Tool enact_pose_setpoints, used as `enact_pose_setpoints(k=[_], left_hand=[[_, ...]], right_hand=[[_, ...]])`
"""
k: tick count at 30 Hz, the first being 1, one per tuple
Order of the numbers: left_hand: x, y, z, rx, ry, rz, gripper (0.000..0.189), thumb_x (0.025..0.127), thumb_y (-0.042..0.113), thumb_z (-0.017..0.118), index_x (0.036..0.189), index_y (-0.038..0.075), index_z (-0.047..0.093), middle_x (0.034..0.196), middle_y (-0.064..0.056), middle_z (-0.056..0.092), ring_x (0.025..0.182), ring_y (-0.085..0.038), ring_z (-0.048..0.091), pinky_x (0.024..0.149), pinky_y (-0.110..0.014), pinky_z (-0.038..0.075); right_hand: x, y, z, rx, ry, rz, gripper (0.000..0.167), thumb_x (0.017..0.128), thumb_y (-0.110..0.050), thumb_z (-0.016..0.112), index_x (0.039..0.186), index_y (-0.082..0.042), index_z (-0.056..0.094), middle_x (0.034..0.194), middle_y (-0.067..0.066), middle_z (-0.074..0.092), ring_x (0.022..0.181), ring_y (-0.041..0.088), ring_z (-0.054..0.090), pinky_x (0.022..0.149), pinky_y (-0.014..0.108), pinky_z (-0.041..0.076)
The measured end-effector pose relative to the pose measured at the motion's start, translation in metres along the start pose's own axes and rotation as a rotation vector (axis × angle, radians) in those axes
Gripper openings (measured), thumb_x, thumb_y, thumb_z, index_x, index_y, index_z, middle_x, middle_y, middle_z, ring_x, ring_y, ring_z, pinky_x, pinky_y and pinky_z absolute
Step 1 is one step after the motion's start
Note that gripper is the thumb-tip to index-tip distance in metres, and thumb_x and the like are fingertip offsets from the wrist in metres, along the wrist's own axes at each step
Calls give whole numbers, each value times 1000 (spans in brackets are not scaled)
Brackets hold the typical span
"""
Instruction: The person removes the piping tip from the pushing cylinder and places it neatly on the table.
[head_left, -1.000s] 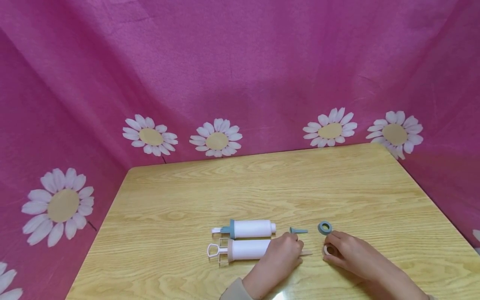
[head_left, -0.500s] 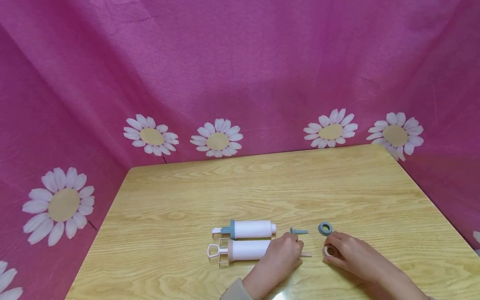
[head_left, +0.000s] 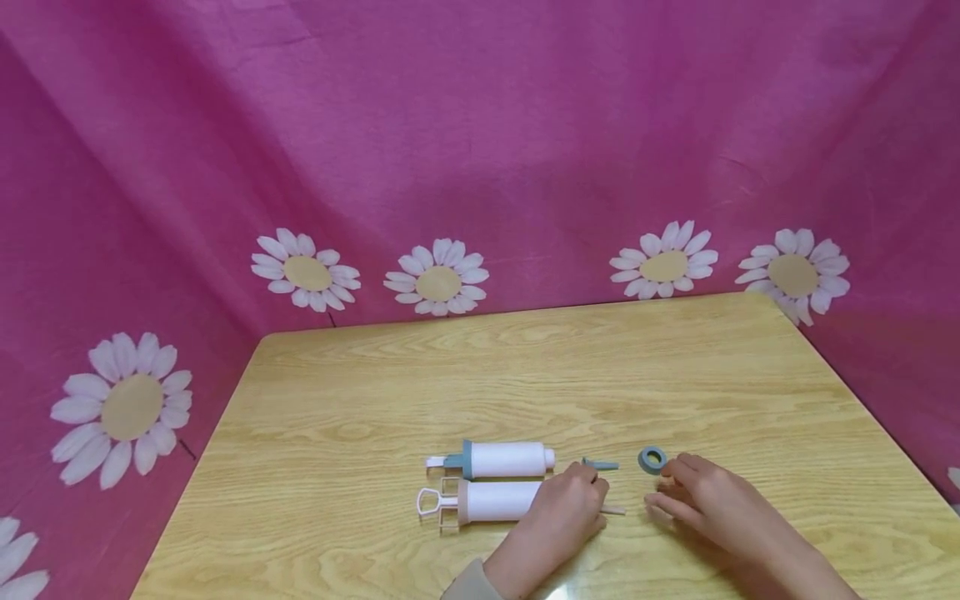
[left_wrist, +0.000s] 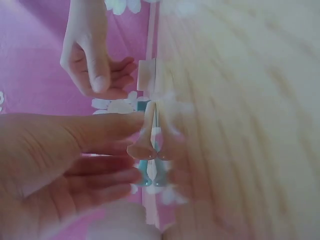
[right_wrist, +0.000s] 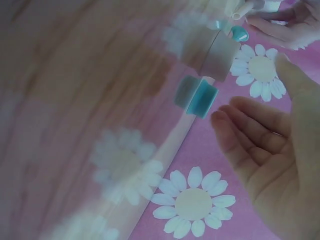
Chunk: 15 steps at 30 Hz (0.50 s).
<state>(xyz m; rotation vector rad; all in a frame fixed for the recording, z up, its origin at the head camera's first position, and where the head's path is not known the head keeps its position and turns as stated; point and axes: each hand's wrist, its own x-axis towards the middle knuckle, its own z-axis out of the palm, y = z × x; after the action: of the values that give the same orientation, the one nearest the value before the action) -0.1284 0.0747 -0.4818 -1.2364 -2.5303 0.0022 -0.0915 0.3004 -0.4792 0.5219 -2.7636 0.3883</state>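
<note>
My left hand (head_left: 566, 507) is over a beige funnel-shaped nozzle (left_wrist: 144, 142) on the glossy table; its narrow tip pokes out past the fingers in the head view. In the left wrist view the fingers lie loosely on either side of the nozzle, not clearly gripping it. To the right, my right hand (head_left: 718, 507) is spread with nothing in it. A beige ring cap (right_wrist: 222, 56) stands on the table, apart from the fingertips; the hand mostly hides it in the head view. Just beyond is a teal ring cap (head_left: 652, 460).
Two white syringe-like tubes with plungers lie side by side left of my hands: one with a teal collar (head_left: 510, 459), one with a beige collar and loop handle (head_left: 498, 502). A teal nozzle (head_left: 603, 465) lies beyond my left hand. A pink daisy curtain (head_left: 525, 167) backs the table.
My right hand has let go of the beige ring cap and drawn slightly right, its fingers spreading. The left hand has stayed about where it was over the beige nozzle.
</note>
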Motion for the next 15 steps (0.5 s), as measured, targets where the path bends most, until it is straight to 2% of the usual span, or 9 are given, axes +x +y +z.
enact_pose_setpoints(k=[3, 6, 11, 15], left_hand=[[0, -2, 1, 17, 127, 15, 19, 78, 36, 77, 84, 20, 68, 84, 10, 63, 75, -3, 58, 62, -11, 49], [-1, -5, 0, -37, 206, 2, 18, 80, 33, 78, 87, 20, 69, 88, 10, 65, 80, -2, 61, 65, -9, 51], [-5, -13, -6, -166, 302, -49, 17, 84, 28, 76, 95, 16, 70, 96, 8, 68, 90, -4, 65, 78, -11, 54], [-7, -24, -10, -225, 447, -91, 15, 83, 19, 77, 96, 13, 71, 99, 4, 70, 96, -7, 66, 86, -14, 54]], right_hand=[[2, 3, 2, -22, 107, -71, 25, 78, -35, 80, 82, -20, 61, 75, -16, 48, 65, -7, 40, 52, 19, 42], [6, 5, 3, -35, 172, -122, 23, 80, -34, 78, 83, -17, 62, 77, -14, 51, 66, -5, 43, 52, 19, 43], [11, 3, 4, -40, 219, -127, 16, 83, -26, 76, 90, -15, 66, 84, -8, 60, 71, 0, 54, 57, 22, 50], [15, -2, 4, -42, 231, -133, 17, 80, -19, 77, 92, -15, 66, 84, -7, 61, 71, 2, 56, 59, 21, 50]])
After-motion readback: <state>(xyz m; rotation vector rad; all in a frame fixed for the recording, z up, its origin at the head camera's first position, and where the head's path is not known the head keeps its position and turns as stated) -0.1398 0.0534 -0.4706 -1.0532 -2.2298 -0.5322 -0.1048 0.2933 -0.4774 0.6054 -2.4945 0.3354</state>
